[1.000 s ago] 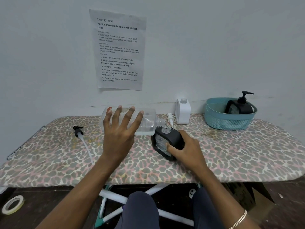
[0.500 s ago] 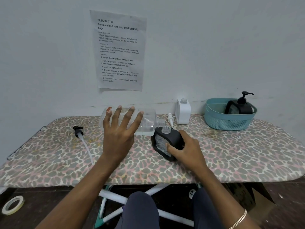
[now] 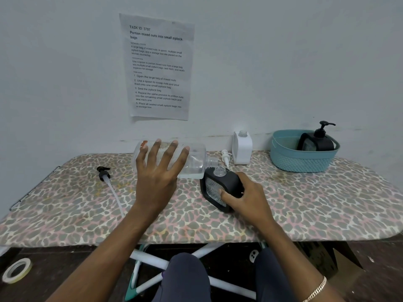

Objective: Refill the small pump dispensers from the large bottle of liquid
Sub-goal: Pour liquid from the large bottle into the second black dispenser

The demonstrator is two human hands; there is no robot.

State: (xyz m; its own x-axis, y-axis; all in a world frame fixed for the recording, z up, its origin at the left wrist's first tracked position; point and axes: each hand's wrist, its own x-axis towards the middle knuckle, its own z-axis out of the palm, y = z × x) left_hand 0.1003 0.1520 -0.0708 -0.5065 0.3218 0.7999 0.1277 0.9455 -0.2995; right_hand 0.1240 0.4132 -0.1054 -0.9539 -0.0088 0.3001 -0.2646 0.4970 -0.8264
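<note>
My left hand [image 3: 159, 177] holds the large clear bottle [image 3: 196, 162] tipped on its side above the table, fingers spread across its wall. The bottle's neck points right and sits just over the open mouth of a small black dispenser [image 3: 226, 182]. A little clear liquid lies along the bottle's lower side. My right hand [image 3: 246, 197] grips the black dispenser, which leans toward the bottle on the leopard-print table [image 3: 316, 203]. Its black pump with a long white tube [image 3: 104, 173] lies at the left.
A white dispenser [image 3: 242, 149] stands uncapped at the back wall, its white pump [image 3: 225, 156] lying beside it. A teal basket [image 3: 303, 160] at the back right holds another black dispenser [image 3: 316, 142] with its pump on. A tape roll [image 3: 16, 270] lies on the floor.
</note>
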